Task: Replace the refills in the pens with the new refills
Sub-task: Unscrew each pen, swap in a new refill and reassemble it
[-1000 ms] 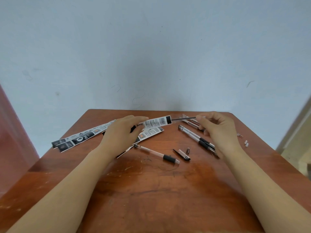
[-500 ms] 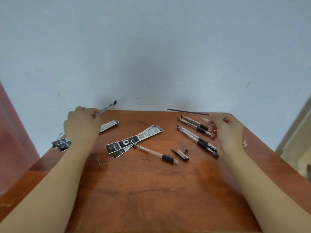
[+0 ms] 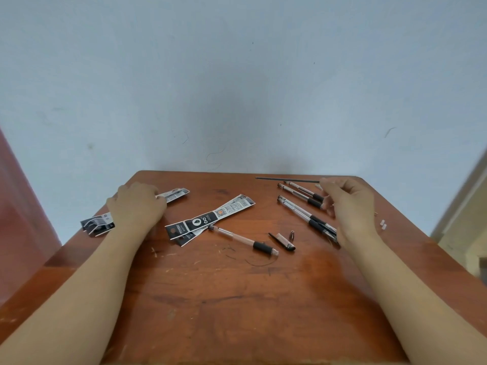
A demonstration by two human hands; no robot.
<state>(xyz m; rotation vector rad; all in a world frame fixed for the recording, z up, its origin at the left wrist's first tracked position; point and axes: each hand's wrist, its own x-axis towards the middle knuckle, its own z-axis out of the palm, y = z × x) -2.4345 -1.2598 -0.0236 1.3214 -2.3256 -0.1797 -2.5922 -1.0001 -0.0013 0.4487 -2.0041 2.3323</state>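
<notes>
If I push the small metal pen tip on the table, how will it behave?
The metal tip looks tiny and cone-shaped, so it probably rolls in a curve. It seems light, likely skidding on the smooth table. It lies beside the cap, which may stop it.

A scuffed reddish-brown wooden bench [image 3: 237,299] stands against the pale wall, and near its middle two black-and-white refill packets [image 3: 210,219] lie crossed over each other, with more packets [image 3: 97,223] at the far left edge. Just right of the crossed packets a clear pen barrel with a black grip [image 3: 243,239] lies slantwise, and beside its tip are a black pen cap [image 3: 283,239] and a small metal nose cone [image 3: 292,233]. Toward the far right corner several clear pens with black grips [image 3: 305,216] lie roughly side by side, and two tiny white bits [image 3: 383,224] sit near the right edge.
</notes>
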